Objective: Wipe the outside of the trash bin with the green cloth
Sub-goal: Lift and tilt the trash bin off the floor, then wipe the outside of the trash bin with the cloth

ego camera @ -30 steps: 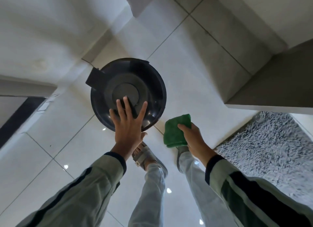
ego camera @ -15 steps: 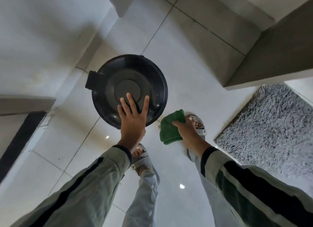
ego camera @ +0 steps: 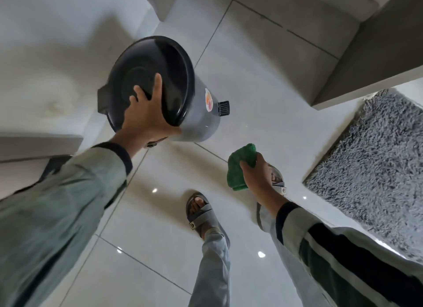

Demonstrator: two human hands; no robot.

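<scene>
A small grey trash bin (ego camera: 201, 114) with a black lid (ego camera: 146, 78) and a black foot pedal (ego camera: 223, 108) is lifted off the floor and tilted, its lid facing me. My left hand (ego camera: 148, 121) grips it at the lid's near rim, fingers over the lid, thumb on the grey side. A round orange sticker (ego camera: 208, 100) shows on the bin's side. My right hand (ego camera: 258, 174) holds the bunched green cloth (ego camera: 240, 167) lower right of the bin, apart from it.
Glossy white floor tiles (ego camera: 263, 82) lie below. A shaggy grey mat (ego camera: 375, 160) lies to the right. A grey step or ledge (ego camera: 366, 55) rises at the upper right, a white wall (ego camera: 57, 43) at the left. My sandalled feet (ego camera: 201, 215) stand beneath.
My left hand went from resting on the lid to gripping the bin, which is now raised and tilted so its grey side shows. My right hand with the cloth dropped lower and rightward.
</scene>
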